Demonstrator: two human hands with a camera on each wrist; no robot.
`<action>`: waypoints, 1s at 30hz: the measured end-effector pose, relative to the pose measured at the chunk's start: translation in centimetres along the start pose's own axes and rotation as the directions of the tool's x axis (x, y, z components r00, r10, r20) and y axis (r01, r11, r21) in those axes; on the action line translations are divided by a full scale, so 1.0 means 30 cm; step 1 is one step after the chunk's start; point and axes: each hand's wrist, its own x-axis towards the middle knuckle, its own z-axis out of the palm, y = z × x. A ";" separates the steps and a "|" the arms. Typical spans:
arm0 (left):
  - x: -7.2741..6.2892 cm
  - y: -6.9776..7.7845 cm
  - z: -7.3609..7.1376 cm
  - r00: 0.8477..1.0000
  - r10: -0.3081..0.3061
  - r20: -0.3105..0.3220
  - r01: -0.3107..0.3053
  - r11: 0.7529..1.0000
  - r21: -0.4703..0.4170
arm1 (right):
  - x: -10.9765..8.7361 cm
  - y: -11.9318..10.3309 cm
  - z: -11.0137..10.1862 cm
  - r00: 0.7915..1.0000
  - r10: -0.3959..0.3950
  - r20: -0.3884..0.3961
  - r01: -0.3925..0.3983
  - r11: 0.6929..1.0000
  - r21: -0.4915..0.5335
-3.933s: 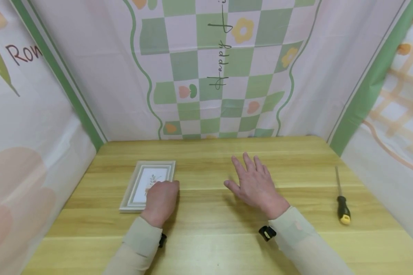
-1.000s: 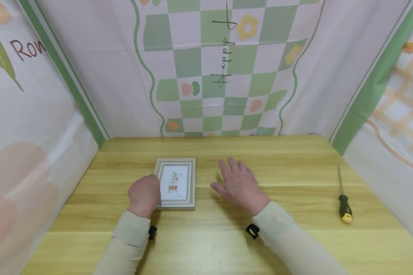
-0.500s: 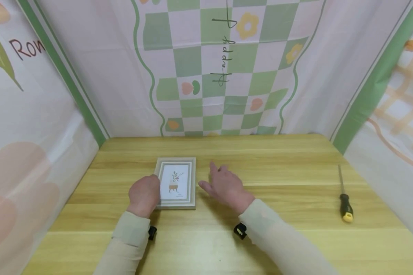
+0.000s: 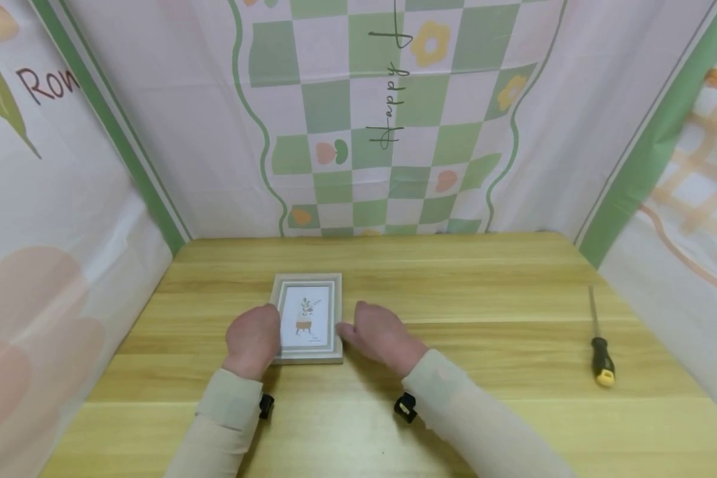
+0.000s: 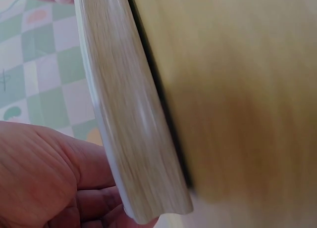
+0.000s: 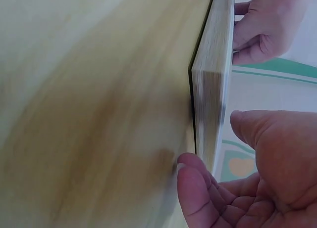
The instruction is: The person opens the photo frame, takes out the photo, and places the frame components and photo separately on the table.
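Note:
A pale wood-grained picture frame (image 4: pixel 337 292) lies face up left of the table's middle, around a print of a potted plant (image 4: pixel 305 317). My left hand (image 4: pixel 253 338) grips its left edge; in the left wrist view, the thumb overlaps the frame's front and the fingers (image 5: pixel 99 208) curl at its edge. My right hand (image 4: pixel 385 335) is right at the opposite edge, fingers bent, thumb pointing at the frame. In the right wrist view, the thumb (image 6: pixel 247 124) stands beside the frame's front and the fingertips (image 6: pixel 193 181) come close to its side (image 6: pixel 210 94).
A screwdriver (image 4: pixel 602 362) with a black and yellow handle lies on the right part of the wooden table (image 4: pixel 484 292). Patterned cloth (image 4: pixel 215 133) hangs behind the table and along both sides. Each wrist carries a small black device (image 4: pixel 405 407).
Earlier the frame lay farther left and was turned; it has come right and straightened, with my left hand now at its left edge. My right hand has moved left to the frame, its fingers bending.

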 end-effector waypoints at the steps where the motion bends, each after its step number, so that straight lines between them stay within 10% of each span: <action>1: 0.000 0.002 0.001 1.000 0.002 0.000 -0.002 1.000 0.003 | -0.001 -0.002 0.001 1.000 0.000 0.005 0.000 1.000 0.010; 30: -0.016 0.051 0.015 0.996 0.082 -0.040 -0.083 0.997 -0.005 | -0.003 0.009 0.015 0.999 -0.035 -0.010 0.034 0.999 -0.024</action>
